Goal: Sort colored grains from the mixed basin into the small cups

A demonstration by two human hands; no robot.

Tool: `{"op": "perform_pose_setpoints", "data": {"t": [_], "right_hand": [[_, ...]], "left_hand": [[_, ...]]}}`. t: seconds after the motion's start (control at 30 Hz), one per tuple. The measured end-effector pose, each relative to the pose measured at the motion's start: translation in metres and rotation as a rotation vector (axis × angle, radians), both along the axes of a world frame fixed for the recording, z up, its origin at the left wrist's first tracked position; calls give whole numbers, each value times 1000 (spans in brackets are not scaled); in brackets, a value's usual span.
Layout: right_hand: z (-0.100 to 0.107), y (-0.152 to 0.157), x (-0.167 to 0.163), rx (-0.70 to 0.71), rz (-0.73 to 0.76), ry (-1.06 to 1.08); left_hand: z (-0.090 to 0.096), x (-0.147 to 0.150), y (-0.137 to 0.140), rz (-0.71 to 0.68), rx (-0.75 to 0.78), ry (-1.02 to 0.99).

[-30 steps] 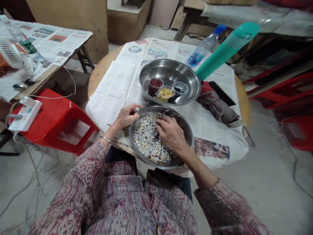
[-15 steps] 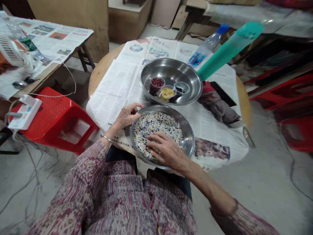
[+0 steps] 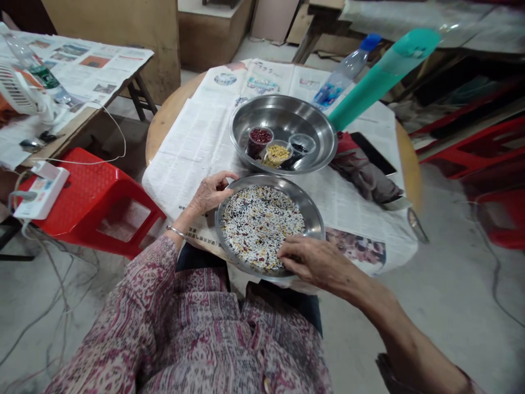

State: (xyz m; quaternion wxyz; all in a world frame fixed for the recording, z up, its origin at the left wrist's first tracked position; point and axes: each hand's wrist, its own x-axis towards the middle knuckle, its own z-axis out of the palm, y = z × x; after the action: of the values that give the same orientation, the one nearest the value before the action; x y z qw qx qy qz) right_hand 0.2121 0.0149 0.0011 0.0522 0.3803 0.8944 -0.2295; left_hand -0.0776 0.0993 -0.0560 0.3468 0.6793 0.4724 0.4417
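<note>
A shallow steel basin point(image 3: 314, 219) sits at the table's near edge, holding a spread of white rice-like grains mixed with black, yellow and red beans point(image 3: 258, 219). My left hand point(image 3: 210, 192) grips its left rim, thumb and forefinger at the edge. Over the near right part of the grains is my right hand point(image 3: 307, 260), its fingers curled together at the tips; what they pinch, if anything, is hidden. Just behind, a larger steel basin point(image 3: 324, 137) contains a cup of red beans point(image 3: 260, 139), a cup of yellow beans point(image 3: 276, 154) and a cup with black beans point(image 3: 301, 146).
Newspaper point(image 3: 184, 137) covers the round table. Behind the large basin stand a blue-capped bottle point(image 3: 344, 76) and a long green tube point(image 3: 381, 79). A grey and red cloth point(image 3: 361, 175) and a dark phone-like slab point(image 3: 373, 153) lie right. A red stool point(image 3: 94, 202) bears a power strip point(image 3: 43, 189).
My right hand has moved right and toward me across the grains, and its spread fingers have curled together. My left hand stays at the rim. The view has shifted slightly.
</note>
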Motion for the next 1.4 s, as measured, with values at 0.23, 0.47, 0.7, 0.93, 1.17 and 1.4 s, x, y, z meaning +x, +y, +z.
{"op": "perform_pose_setpoints", "data": {"t": [0.23,0.47,0.7,0.93,1.17,1.4], "right_hand": [[-18,22,-21,191,-10,198],[-32,40,-60,332,-42,315],[-31,22,-73,309,157,318],[-42,44,-30,424,-196,315],[-37,38,-41,503,-360,170],[-19,7,-46,213,-120,225]], "left_hand": [[-2,0,1,-3,-1,-8],[-3,-1,1,-9,12,18],[-3,0,1,3,9,18],[-3,-1,1,-4,14,20],[-2,0,1,-4,-3,16],[-2,0,0,3,-1,25]]}}
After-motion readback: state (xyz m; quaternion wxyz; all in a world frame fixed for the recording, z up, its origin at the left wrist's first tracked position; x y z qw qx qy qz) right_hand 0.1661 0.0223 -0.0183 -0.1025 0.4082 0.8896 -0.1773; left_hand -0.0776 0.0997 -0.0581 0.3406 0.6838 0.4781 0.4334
